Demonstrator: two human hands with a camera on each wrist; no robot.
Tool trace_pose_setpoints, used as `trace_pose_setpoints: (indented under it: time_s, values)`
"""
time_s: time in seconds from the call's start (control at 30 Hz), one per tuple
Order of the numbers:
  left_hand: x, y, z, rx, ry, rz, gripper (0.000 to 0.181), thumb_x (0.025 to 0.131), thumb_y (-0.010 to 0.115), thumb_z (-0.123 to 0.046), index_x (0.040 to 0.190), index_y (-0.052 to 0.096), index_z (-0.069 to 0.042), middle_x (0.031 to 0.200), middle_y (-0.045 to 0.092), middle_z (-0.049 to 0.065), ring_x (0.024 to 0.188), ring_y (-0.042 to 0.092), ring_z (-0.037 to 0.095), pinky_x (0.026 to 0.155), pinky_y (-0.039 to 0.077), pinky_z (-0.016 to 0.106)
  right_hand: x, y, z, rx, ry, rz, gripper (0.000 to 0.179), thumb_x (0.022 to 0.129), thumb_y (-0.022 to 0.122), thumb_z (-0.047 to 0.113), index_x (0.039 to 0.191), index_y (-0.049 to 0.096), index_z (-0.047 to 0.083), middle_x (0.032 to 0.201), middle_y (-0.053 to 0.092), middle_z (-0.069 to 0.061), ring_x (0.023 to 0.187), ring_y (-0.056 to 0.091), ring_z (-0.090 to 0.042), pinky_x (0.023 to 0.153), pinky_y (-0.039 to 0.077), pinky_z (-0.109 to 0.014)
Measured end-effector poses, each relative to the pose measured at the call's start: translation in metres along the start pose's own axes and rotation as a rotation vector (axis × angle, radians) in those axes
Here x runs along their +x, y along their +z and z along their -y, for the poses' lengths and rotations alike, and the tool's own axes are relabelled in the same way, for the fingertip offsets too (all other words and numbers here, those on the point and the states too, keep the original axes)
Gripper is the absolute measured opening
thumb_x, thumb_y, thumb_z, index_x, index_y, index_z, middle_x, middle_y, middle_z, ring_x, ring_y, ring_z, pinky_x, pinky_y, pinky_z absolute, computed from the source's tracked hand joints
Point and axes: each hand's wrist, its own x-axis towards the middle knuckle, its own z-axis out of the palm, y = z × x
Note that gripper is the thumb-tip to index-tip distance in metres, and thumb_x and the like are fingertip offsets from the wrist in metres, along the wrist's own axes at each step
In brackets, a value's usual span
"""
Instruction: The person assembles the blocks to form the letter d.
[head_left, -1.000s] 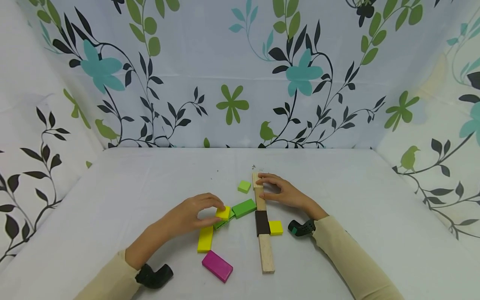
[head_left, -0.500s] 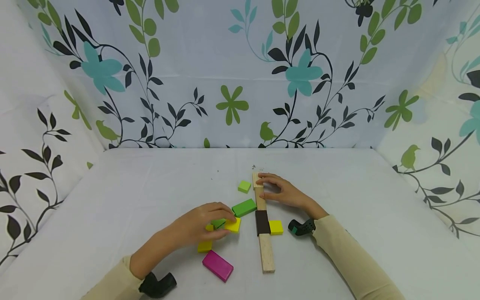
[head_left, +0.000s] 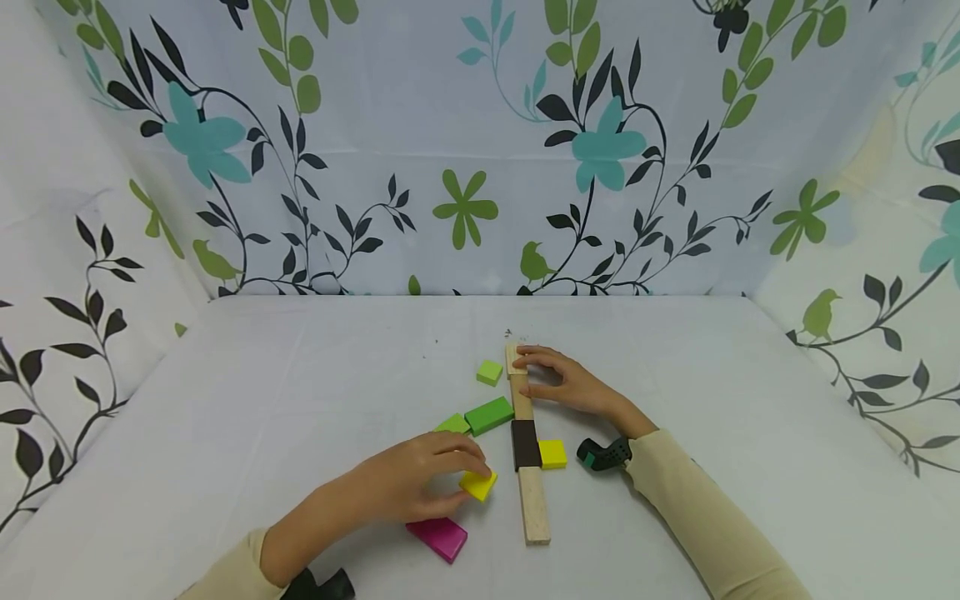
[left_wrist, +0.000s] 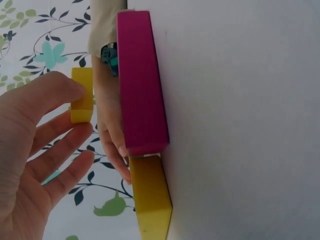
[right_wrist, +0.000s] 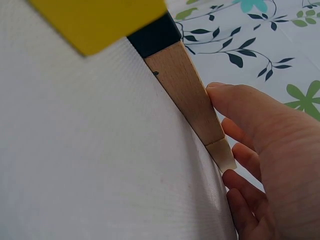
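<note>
My left hand pinches a small yellow block between thumb and fingers, raised above the table in the left wrist view. Below that hand lies a magenta block, partly covered by it. The left wrist view also shows a longer yellow block beyond the magenta one; the hand hides it in the head view. My right hand rests at the far end of a straight row, its thumb touching a wooden block and its fingers relaxed. A dark brown block and a nearer wooden block continue the row.
A green block angles off the row's left side, with a lighter green piece at its end. A small lime block lies farther back. Another yellow block sits against the dark block's right side. Patterned cloth surrounds the white table.
My left hand has carried the small yellow block toward me and to the right, away from the green pieces. It now covers the longer yellow block. My right hand has stayed in place.
</note>
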Motion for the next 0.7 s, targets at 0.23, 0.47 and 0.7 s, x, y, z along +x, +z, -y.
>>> trace_pose_setpoints:
  time_s: [0.23, 0.47, 0.7]
  values:
    - [-0.002, 0.002, -0.009, -0.027, -0.015, 0.059, 0.028, 0.086, 0.074, -0.013, 0.112, 0.066, -0.013, 0.113, 0.063, -0.001, 0.106, 0.059, 0.011, 0.094, 0.047, 0.019, -0.001, 0.002, 0.000, 0.006, 0.000, -0.005, 0.045, 0.090, 0.071, 0.019, 0.131, 0.059, 0.008, 0.153, 0.038, -0.010, 0.145, 0.027, -0.031, 0.116, 0.020, -0.053]
    - [-0.006, 0.005, -0.018, -0.014, 0.002, 0.098, 0.025, 0.088, 0.072, -0.016, 0.112, 0.066, -0.013, 0.111, 0.063, -0.002, 0.104, 0.058, 0.009, 0.094, 0.046, 0.017, -0.003, 0.004, 0.002, 0.006, 0.003, -0.006, 0.045, 0.090, 0.071, 0.020, 0.132, 0.059, 0.009, 0.153, 0.038, -0.010, 0.145, 0.026, -0.031, 0.116, 0.019, -0.054]
    - [-0.006, 0.010, -0.028, 0.014, 0.040, 0.131, 0.022, 0.090, 0.070, -0.022, 0.111, 0.067, -0.015, 0.107, 0.063, -0.004, 0.101, 0.059, 0.008, 0.094, 0.045, 0.017, -0.004, 0.005, 0.002, -0.008, 0.001, -0.012, 0.045, 0.090, 0.071, 0.021, 0.132, 0.059, 0.009, 0.153, 0.038, -0.009, 0.145, 0.026, -0.031, 0.116, 0.019, -0.054]
